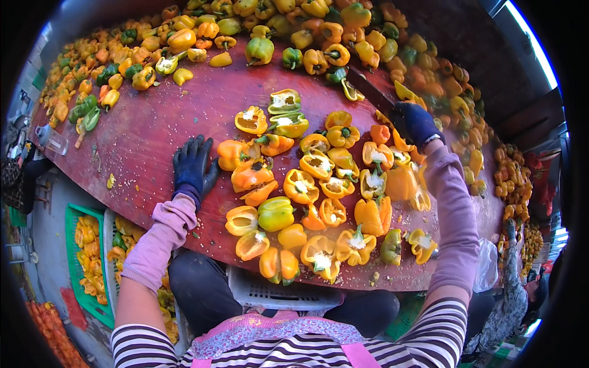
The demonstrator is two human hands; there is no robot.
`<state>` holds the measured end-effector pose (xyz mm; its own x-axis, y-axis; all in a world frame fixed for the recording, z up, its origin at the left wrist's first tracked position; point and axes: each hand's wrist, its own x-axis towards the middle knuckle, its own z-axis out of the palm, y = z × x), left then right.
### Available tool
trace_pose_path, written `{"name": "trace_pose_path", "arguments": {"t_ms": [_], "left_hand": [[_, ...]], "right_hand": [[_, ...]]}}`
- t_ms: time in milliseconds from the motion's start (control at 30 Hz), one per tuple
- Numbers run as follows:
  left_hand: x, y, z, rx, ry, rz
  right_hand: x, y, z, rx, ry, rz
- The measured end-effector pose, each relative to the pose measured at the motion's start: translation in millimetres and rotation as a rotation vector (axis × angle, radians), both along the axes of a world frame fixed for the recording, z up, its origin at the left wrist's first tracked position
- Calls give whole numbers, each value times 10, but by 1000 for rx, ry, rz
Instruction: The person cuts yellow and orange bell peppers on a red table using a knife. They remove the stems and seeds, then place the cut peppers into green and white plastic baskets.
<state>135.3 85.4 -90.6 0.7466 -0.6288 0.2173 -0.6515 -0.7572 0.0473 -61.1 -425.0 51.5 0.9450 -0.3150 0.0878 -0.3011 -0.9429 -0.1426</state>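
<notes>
My left hand (192, 168), in a dark blue glove, rests palm down on the red tabletop (152, 152), fingers somewhat apart, beside an orange bell pepper (231, 154). In a dark glove too, my right hand (416, 124) grips a long dark-bladed knife (370, 87). The blade points up and left, with its far part near a cut yellow pepper half (352, 91) and a dark green pepper (336, 74). Between my hands lie many halved yellow and orange peppers (317, 164), several showing white cores and seeds. A yellow-green pepper (276, 214) lies among them.
Heaped whole peppers (317, 30) line the far side. A clear plastic bottle (53, 140) lies at the left edge. Below left stand a green crate (108, 276) and another crate of peppers. A grey plastic crate (285, 294) is between my knees. Another person's patterned sleeve (511, 271) shows at right.
</notes>
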Motion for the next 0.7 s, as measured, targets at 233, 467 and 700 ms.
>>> {"name": "trace_pose_path", "arguments": {"t_ms": [233, 467, 700], "left_hand": [[9, -50, 65, -24, 30, -16], [-18, -57, 90, -29, 9, -21], [-19, -33, 80, -23, 18, -1]], "right_hand": [[1417, 222, -124, 2, -178, -164], [1383, 286, -130, 704, 138, -482], [570, 218, 42, 614, 189, -523]]}}
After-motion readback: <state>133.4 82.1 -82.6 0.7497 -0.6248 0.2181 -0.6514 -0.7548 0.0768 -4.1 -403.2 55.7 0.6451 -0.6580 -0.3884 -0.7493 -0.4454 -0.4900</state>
